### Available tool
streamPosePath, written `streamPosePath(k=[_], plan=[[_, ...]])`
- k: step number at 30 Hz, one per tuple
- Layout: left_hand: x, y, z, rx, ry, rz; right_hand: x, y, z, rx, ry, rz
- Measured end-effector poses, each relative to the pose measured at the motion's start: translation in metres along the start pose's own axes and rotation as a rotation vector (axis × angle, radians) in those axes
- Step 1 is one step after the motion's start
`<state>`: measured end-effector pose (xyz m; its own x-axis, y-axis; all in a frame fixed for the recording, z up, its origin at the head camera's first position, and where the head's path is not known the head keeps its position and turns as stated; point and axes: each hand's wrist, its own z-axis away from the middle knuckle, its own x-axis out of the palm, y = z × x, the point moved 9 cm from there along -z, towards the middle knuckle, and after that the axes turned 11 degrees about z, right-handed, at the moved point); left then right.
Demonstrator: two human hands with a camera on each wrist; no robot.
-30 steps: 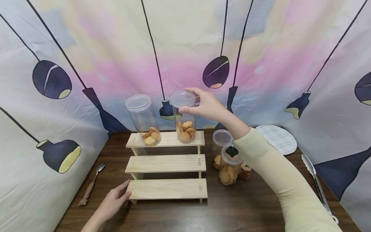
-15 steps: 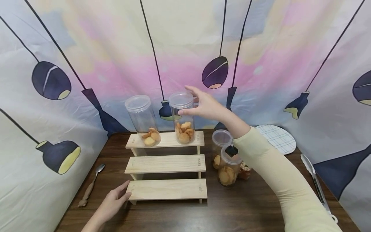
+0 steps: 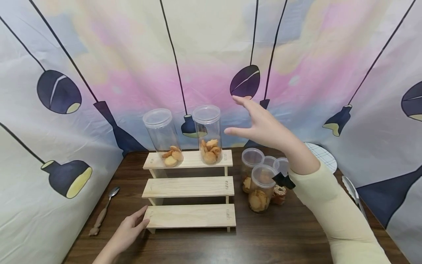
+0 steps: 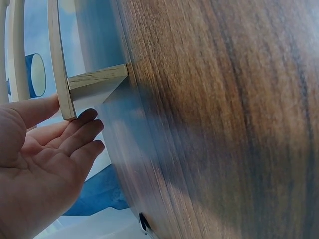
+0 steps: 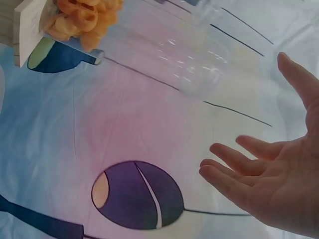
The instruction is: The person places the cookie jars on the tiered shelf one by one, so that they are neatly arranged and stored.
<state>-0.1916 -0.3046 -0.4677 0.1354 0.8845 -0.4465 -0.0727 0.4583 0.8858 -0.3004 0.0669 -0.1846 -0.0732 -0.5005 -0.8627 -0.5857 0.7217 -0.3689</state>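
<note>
A three-step wooden display rack [image 3: 191,216] stands on the dark wood table. My left hand [image 3: 126,231] holds the left end of its lowest step; in the left wrist view the thumb lies on one side of the board [image 4: 61,74] and the fingers on the other. Two tall clear jars of cookies stand on the top step: a left jar [image 3: 172,155] and a right jar [image 3: 210,151]. My right hand [image 3: 268,126] is in the air right of the right jar, fingers spread, apart from it. The right wrist view has that jar [image 5: 82,25] beside the open palm [image 5: 271,184].
Right of the rack stand several lidded cookie jars [image 3: 258,200], partly behind the right forearm. A checked round mat [image 3: 324,157] and tongs [image 3: 351,189] lie farther right. A spoon [image 3: 103,212] lies at left. A printed curtain [image 3: 211,44] hangs behind.
My right hand has let go of the right jar on the top step and moved away to the right. The left hand stays on the lowest step.
</note>
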Motion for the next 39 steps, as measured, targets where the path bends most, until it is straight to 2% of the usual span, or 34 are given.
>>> streamPosePath(k=[7, 12, 16, 24, 30, 35, 39], plan=[[0.0, 0.0, 0.002, 0.0, 0.002, 0.0, -0.013, 0.003, 0.042, -0.027, 0.112, 0.012], [-0.001, 0.001, 0.001, 0.009, 0.013, 0.031, -0.018, 0.011, 0.069, -0.007, 0.183, 0.035], [0.001, 0.002, 0.001, 0.017, 0.016, 0.035, -0.019, 0.028, 0.085, 0.033, 0.198, 0.052], [-0.001, 0.0, 0.001, 0.023, 0.015, 0.021, 0.003, 0.084, 0.113, 0.138, 0.138, 0.03], [0.0, 0.0, 0.001, 0.023, 0.011, 0.034, 0.027, 0.12, 0.136, 0.174, 0.099, 0.14], [0.0, 0.0, 0.001, 0.021, 0.008, 0.04, 0.051, 0.148, 0.149, 0.211, 0.023, 0.083], [-0.001, -0.001, 0.0, 0.018, 0.01, 0.035, 0.067, 0.163, 0.154, 0.219, 0.01, 0.044]])
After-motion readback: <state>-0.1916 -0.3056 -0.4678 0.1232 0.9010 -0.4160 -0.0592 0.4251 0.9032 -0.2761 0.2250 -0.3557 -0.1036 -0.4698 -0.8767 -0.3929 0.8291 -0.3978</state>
